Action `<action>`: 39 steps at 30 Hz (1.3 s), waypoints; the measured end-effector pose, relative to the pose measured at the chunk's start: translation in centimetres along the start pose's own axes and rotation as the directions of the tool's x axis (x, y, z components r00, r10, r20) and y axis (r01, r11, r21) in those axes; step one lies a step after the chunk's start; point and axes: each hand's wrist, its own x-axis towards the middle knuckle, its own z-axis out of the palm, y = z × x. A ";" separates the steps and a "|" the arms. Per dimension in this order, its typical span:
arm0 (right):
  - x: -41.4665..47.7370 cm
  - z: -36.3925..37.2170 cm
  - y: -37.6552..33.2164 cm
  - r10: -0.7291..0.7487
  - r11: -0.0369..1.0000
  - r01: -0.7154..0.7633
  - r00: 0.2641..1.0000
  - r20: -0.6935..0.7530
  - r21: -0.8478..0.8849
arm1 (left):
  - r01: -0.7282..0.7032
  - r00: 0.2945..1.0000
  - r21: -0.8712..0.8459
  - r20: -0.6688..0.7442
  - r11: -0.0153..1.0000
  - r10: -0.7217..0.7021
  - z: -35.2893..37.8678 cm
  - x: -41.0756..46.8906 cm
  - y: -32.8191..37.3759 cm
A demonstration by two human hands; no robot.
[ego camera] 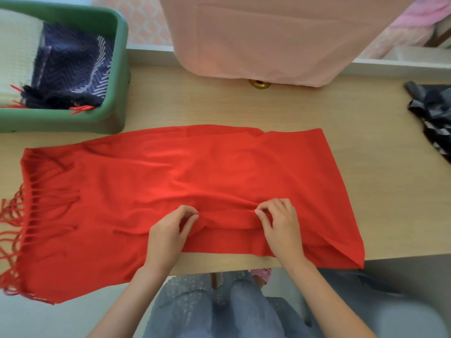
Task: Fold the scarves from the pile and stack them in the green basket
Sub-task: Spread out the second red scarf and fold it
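A red scarf (151,181) lies spread across the wooden table (353,113), folded along its length, its fringe hanging off the left edge. My left hand (170,230) and my right hand (280,223) sit side by side on its near middle, each pinching a raised ridge of the red cloth with curled fingers. The green basket (117,69) stands at the far left and holds a folded cream scarf (17,57) and a folded navy zigzag scarf (73,69), with red fringe strands poking out at its near rim.
A pink cloth (268,37) hangs down over the table's far edge, with a brass knob (260,84) below it. A dark grey and striped scarf pile (432,113) lies at the right edge. My knees in blue fabric are below the table's near edge.
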 end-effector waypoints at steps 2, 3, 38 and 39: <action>0.1 0.5 -0.3 -0.024 0.999 0.022 0.999 -0.034 -0.035 | 0.029 0.999 0.041 -0.029 0.999 -0.028 0.1 1.0 0.3; -0.2 0.6 -0.5 -0.041 0.998 0.039 0.998 -0.051 -0.039 | 0.049 0.998 0.049 -0.043 0.998 -0.047 0.2 1.4 0.4; -8.8 -2.5 9.8 -0.003 0.864 -0.129 0.965 -0.262 -0.487 | -0.021 1.000 0.513 0.013 0.858 0.017 -0.9 4.1 -7.9; -8.8 -2.6 10.4 0.004 0.856 -0.140 0.964 -0.266 -0.498 | -0.021 1.000 0.518 0.013 0.855 0.017 -0.8 4.1 -7.9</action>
